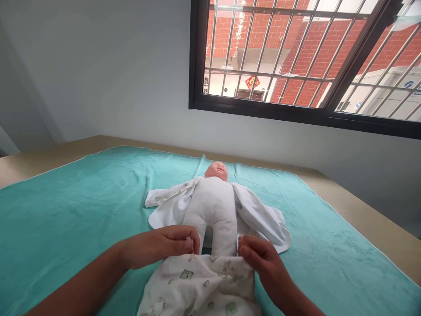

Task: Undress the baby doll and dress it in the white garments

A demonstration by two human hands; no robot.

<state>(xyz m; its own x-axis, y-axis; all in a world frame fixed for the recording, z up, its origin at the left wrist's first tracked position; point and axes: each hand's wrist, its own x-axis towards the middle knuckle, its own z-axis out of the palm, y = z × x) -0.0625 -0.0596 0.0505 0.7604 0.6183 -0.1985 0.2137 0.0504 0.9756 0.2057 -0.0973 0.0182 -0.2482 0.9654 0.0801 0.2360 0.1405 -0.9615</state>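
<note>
A baby doll [215, 197] with a white cloth body lies on its back, its head at the far end. Spread beneath it is an open white baby jacket [263, 219], sleeves out to both sides. Printed baby pants [204, 285] with small bear pictures lie over the doll's lower legs, waistband toward the doll; the feet are hidden. My left hand [161, 245] pinches the waistband near its left end. At the right end, my right hand [263, 256] is closed on the same waistband, beside the doll's leg.
A teal blanket [88, 210] covers most of the wooden table [371, 210], with slight wrinkles near its far edge. Behind stands a grey-white wall [108, 74] with a dark-framed, barred window [263, 105] at the upper right.
</note>
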